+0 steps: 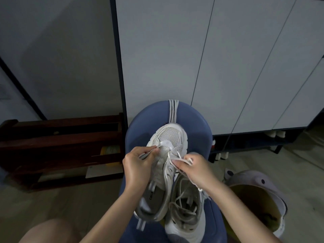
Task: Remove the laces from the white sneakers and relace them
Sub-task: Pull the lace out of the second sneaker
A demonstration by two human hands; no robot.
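Two white sneakers lie on a blue seat (pixel 198 120) with grey-white stripes down its middle, directly under both hands. The upper sneaker (pixel 168 137) has its mesh toe pointing away from the person, just beyond the fingertips; its heel opening sits below the left wrist, insole showing. The second sneaker (pixel 185 207) lies beside it, under the right forearm, partly beneath the first, with loose lace (pixel 182 202) tangled across its opening.

Left hand (pixel 138 165): fingers curled, thumb and forefinger pinching a white lace end (pixel 154 146) at the left edge of the upper sneaker's eyelet row, near the toe.

Right hand (pixel 194 171): fingers curled, pinching a loop of the same white lace (pixel 182 159) at the right side of the eyelets. The lace runs between the two hands across the tongue; exactly which eyelets it passes through I cannot tell.

Left of the left hand, on the floor: a dark wooden rack (pixel 61 137) with something yellow on a shelf. Beyond the hands: pale cabinet doors (pixel 228 58) on a dark frame, small white items under its raised base. Right of the right forearm: a grey rounded container (pixel 252 179) with dark dots, its inside yellowish. A bare knee (pixel 50 230) shows at the near left.
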